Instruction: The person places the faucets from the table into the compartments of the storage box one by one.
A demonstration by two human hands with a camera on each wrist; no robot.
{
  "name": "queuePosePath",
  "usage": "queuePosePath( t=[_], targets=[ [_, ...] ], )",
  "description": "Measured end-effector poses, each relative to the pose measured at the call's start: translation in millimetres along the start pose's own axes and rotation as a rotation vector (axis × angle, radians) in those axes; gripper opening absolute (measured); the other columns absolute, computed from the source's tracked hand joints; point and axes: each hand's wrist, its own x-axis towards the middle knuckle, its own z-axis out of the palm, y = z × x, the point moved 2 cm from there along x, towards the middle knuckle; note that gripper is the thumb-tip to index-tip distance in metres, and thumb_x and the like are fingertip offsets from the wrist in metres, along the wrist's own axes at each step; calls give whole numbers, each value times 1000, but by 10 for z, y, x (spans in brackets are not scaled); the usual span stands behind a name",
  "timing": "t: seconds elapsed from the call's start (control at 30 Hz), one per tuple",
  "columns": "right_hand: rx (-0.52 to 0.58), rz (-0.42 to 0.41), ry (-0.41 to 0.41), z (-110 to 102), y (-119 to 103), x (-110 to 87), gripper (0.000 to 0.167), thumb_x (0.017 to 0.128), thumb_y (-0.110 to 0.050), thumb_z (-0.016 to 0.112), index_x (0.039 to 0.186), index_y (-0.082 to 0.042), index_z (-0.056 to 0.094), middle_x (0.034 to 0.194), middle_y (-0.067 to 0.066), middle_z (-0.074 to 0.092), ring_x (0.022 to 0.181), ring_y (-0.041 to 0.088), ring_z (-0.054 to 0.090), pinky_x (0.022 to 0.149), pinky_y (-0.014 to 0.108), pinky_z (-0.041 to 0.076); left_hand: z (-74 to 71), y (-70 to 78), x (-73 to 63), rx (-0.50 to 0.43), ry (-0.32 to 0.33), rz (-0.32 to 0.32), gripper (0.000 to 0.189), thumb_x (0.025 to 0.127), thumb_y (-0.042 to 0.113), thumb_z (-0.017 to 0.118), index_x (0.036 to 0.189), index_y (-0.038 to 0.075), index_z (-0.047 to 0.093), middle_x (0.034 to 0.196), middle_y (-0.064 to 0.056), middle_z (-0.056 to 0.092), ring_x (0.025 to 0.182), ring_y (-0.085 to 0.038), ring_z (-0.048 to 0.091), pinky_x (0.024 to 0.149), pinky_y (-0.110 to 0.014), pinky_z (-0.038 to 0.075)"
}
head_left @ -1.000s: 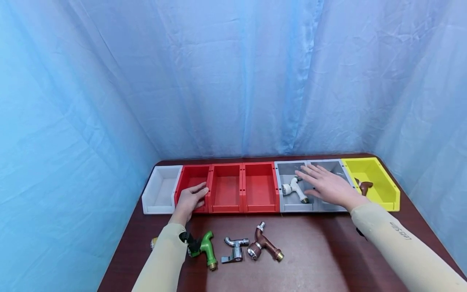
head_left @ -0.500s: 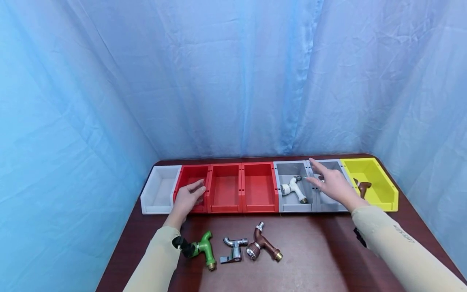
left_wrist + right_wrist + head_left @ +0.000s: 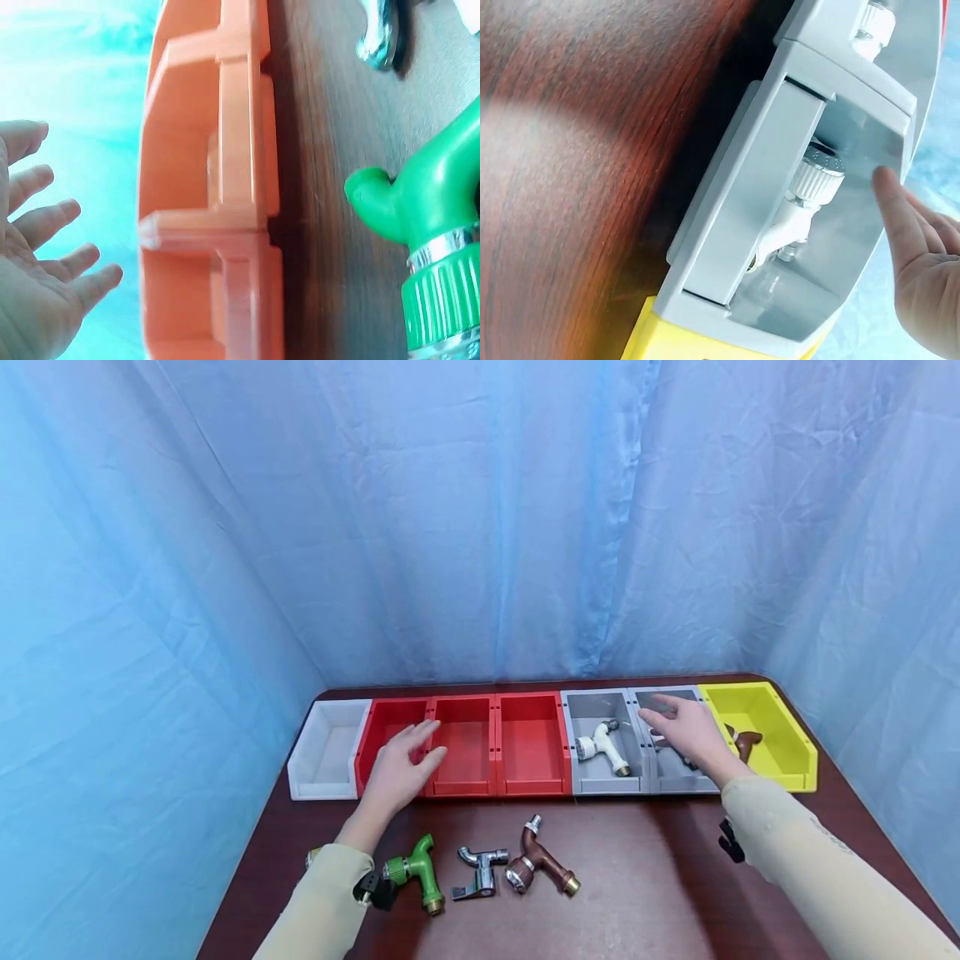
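My left hand [image 3: 397, 768] hovers over the front of the left red bin [image 3: 393, 714], fingers spread and holding nothing. In the left wrist view its fingers stand apart from the red bins [image 3: 238, 150]. My right hand [image 3: 690, 732] is above the right grey bin [image 3: 671, 783], with nothing in its grasp. A white faucet [image 3: 787, 225] lies in that bin, partly covered by the hand in the head view. Another white faucet [image 3: 606, 747] rests in the left grey bin [image 3: 592, 703]. A brown faucet [image 3: 745, 743] lies in the yellow bin [image 3: 787, 727].
Along the table's near part lie a green faucet [image 3: 422, 872], a chrome faucet [image 3: 482, 871] and a brown faucet [image 3: 542, 860]. A brass-coloured piece [image 3: 312, 857] shows beside my left sleeve. A white bin [image 3: 330, 747] ends the row at left; blue curtains [image 3: 480, 527] surround the table.
My right hand has drawn back rightward from the grey bins, uncovering more of them. My left hand has lifted from the left red bin's edge, moved slightly right and spread its fingers.
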Motion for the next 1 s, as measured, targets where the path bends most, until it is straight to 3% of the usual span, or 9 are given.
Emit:
queuePosePath(
  t=[0.13,0.33,0.47,0.8,1.0],
  targets=[
    [18,51,-56,30,7,-15,75,104,-51,53,151,7,42,136,33,58,92,27,76,94,57,55,89,172,-83,102,-33,84,68,91,40,74,153,21,50,158,-7,46,149,-38,33,109,-63,43],
    [33,67,-81,102,28,-7,60,104,-35,58,141,12,52,136,36,56,78,20,75,84,48,60,264,381,-229,174,-113,130,76,89,48,75,156,29,44,163,-4,39,153,-38,25,107,-66,44],
    [36,75,-75,146,52,15,54,103,-29,62,138,11,57,134,35,59,76,18,74,77,42,62,396,470,-325,211,-157,135,79,88,53,74,157,30,43,163,-4,39,153,-38,24,104,-67,46],
    [56,105,-69,154,55,29,52,102,-26,63,137,12,57,133,34,60,81,18,73,73,38,63,748,622,-505,282,-292,129,86,86,61,72,160,36,35,165,1,36,154,-38,22,109,-67,41],
    [4,111,-62,167,35,31,49,103,-26,62,135,11,59,131,33,61,81,19,73,74,39,62,956,722,-619,335,-352,186,87,85,69,68,159,35,37,164,1,38,153,-40,24,116,-60,37]
  ],
)
